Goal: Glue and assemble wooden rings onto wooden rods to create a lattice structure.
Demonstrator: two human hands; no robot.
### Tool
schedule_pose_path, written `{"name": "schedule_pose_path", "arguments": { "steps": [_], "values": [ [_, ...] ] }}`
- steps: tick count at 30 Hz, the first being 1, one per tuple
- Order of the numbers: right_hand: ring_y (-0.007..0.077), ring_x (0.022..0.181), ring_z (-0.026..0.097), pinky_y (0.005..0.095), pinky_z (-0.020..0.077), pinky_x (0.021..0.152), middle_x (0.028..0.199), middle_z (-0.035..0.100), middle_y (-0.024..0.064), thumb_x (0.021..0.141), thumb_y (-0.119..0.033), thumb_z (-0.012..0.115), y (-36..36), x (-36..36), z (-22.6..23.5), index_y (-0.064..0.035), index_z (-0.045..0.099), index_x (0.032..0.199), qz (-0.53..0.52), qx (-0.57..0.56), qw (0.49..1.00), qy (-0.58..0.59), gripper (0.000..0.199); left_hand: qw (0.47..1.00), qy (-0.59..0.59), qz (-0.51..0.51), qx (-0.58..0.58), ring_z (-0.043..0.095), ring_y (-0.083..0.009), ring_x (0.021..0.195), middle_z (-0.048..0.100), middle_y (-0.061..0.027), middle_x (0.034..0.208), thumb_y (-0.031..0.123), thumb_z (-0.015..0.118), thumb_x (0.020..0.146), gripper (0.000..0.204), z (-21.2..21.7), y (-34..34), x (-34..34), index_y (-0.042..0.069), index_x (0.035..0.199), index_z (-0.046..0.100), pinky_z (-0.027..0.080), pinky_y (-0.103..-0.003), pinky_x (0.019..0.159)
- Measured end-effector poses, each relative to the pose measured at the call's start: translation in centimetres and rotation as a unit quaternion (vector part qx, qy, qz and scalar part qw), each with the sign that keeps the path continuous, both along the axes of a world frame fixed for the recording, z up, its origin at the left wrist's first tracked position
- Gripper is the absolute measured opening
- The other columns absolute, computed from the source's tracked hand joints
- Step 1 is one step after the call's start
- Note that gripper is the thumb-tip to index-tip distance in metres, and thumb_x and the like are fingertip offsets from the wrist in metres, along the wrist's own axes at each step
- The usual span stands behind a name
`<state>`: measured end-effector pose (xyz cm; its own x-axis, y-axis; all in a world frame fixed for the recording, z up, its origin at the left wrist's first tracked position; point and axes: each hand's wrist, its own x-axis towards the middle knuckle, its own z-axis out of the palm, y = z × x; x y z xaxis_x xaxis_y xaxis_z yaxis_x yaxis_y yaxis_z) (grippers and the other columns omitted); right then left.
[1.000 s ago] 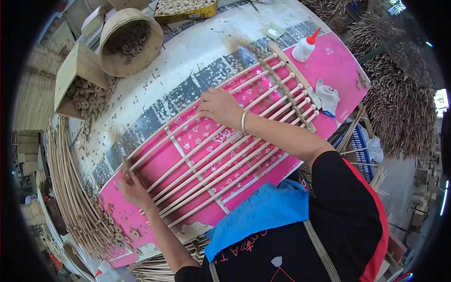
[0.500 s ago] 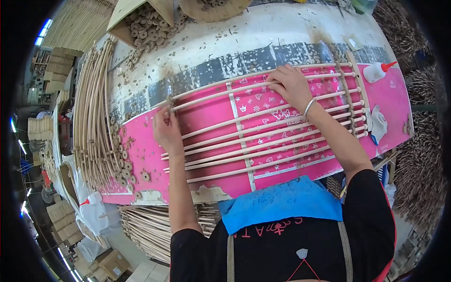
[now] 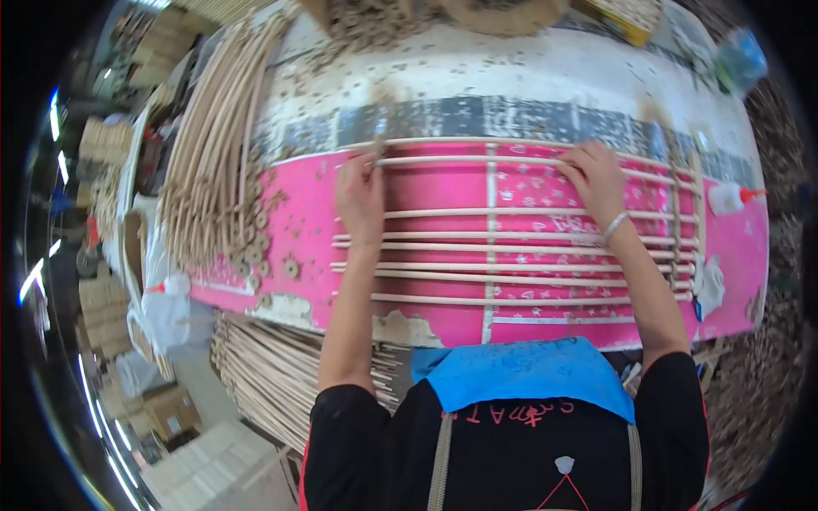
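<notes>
Several slim pale wooden rods [image 3: 443, 213] lie side by side across a pink patterned sheet, with their right ends at a wooden end bar [image 3: 699, 221]. A darker notched strip [image 3: 676, 213] crosses them just inside that bar. My left hand [image 3: 361, 203] is closed at the left end of the second rod from the far side, beside a short brown crosspiece [image 3: 380, 152]; its fingertips are partly hidden. Farther right, my right hand [image 3: 598, 180] pinches the same wooden rod [image 3: 469, 159] between thumb and fingers.
Bundled rods [image 3: 213, 145] lie on the table's left, near loose wooden rings [image 3: 292, 269]. A glue bottle [image 3: 727, 198] with a red tip lies at the right, above a crumpled white cloth [image 3: 712, 285]. More rods [image 3: 273, 366] are stacked below the near edge.
The whole view has shifted and turned, so the rods now look nearly level. Both hands stay at the same rod, with little movement along it.
</notes>
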<state>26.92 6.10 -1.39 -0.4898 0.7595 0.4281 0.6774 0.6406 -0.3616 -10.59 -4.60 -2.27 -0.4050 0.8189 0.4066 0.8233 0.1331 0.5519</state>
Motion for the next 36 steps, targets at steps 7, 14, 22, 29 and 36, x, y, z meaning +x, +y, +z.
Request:
{"name": "schedule_pose_path", "arguments": {
  "steps": [7,14,22,29,36],
  "values": [
    [0.0290,0.098,0.059,0.0402,0.0444,0.087,0.098,0.065,0.0086,0.086,-0.017,0.072,-1.0,-0.4,1.3,-0.0090,0.070,0.104,-0.004,0.021,1.000,0.004,0.019,0.999,-0.037,0.003,0.003,0.064,-0.0270,0.085,0.067,-0.0095,0.097,0.012,0.071,0.089,0.030,0.5,-1.5,-0.9,0.007,0.118,0.065,0.052,-0.040,0.076],
    [0.0292,0.092,0.062,0.0398,0.0458,0.087,0.094,0.067,0.0095,0.083,-0.018,0.076,-4.2,1.1,2.6,-0.0041,0.072,0.095,0.068,-0.115,0.991,0.030,0.019,0.937,0.243,0.207,-0.145,0.060,-0.0325,0.106,0.062,-0.0109,0.116,0.015,0.072,0.084,0.042,2.5,-10.9,-15.0,0.010,0.125,0.065,0.048,-0.047,0.092],
    [0.0279,0.090,0.061,0.0404,0.0455,0.083,0.091,0.065,0.0075,0.081,-0.019,0.077,-4.7,1.2,1.5,-0.0052,0.072,0.095,0.107,-0.164,0.980,0.017,0.020,0.902,0.289,0.224,-0.230,0.060,-0.0290,0.109,0.062,-0.0058,0.113,0.015,0.074,0.084,0.032,1.8,-14.7,-18.0,0.013,0.115,0.067,0.046,-0.045,0.090],
    [0.0249,0.081,0.062,0.0349,0.0485,0.071,0.085,0.063,0.0085,0.086,-0.011,0.072,-5.6,0.9,1.6,-0.0032,0.071,0.097,0.049,-0.220,0.970,0.094,0.014,0.962,-0.259,0.084,-0.011,0.065,-0.0157,0.092,0.067,-0.0024,0.107,0.015,0.067,0.097,0.031,2.3,-12.3,-13.8,0.006,0.126,0.066,0.053,-0.033,0.078],
    [0.0239,0.081,0.064,0.0341,0.0496,0.070,0.086,0.064,0.0087,0.088,-0.012,0.071,-5.5,0.6,2.4,-0.0028,0.071,0.098,0.062,-0.198,0.974,0.090,0.014,0.821,-0.571,0.004,0.034,0.066,-0.0147,0.100,0.068,-0.0056,0.113,0.016,0.057,0.104,0.034,2.4,-10.0,-8.5,0.002,0.135,0.060,0.056,-0.030,0.088]
  ]
}}
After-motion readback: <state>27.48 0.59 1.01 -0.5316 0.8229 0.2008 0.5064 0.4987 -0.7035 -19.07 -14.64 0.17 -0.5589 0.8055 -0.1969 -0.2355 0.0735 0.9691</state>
